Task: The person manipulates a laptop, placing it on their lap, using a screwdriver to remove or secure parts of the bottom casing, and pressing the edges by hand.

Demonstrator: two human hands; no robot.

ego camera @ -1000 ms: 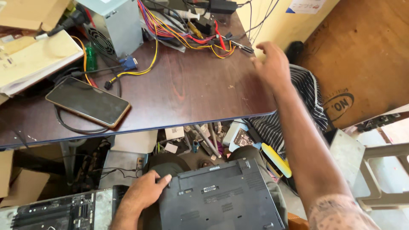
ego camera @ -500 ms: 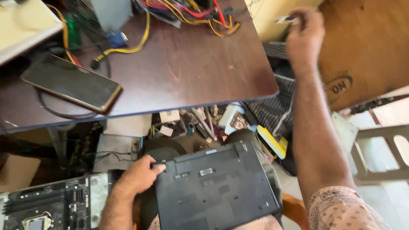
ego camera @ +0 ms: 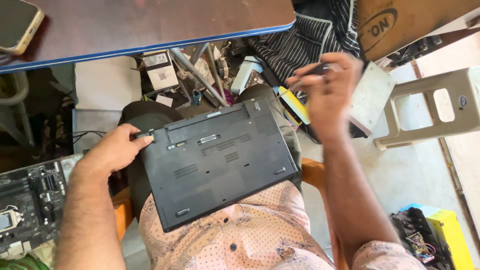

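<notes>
A black laptop (ego camera: 217,162) lies upside down on my lap, its underside with vents and rubber feet facing up. My left hand (ego camera: 112,150) grips its left edge, fingers on the corner. My right hand (ego camera: 327,87) is raised above and to the right of the laptop, fingers closed on a small dark tool (ego camera: 320,67) with a thin tip, blurred by motion.
A brown table (ego camera: 150,22) with a blue edge is at the top, a phone (ego camera: 17,25) on its left end. A motherboard (ego camera: 27,205) lies at the lower left. A grey plastic stool (ego camera: 430,107) stands right; a yellow box (ego camera: 440,237) at lower right. Clutter and striped cloth (ego camera: 300,47) lie under the table.
My right hand came back from the far side of the table toward the laptop, holding a small tool. The view tilted down toward my lap. The left hand stayed on the laptop.
</notes>
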